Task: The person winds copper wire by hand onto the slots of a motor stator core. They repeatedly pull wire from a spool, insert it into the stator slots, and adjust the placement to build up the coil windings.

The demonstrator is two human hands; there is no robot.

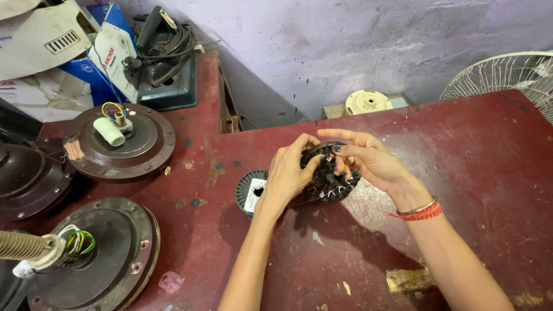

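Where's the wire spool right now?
Head view: the wire spool lies on the red table, centre-left, just behind the left hand holding the black stator.

A blue cardboard box point(95, 75) stands at the top left, behind the round brown motors, partly hidden by other things. Leaning against its front is a white tag point(112, 60), roughly rectangular and tilted, with red and dark print. To the left of the box lies a white carton point(43, 86) showing a pale picture of a fan, with a little red at its left edge. Near the middle of the dark red table, just left of the hands, a small white label point(254, 194) sits on the face of a black spool. At the bottom left, a small white tag point(22, 269) hangs from a motor's shaft.
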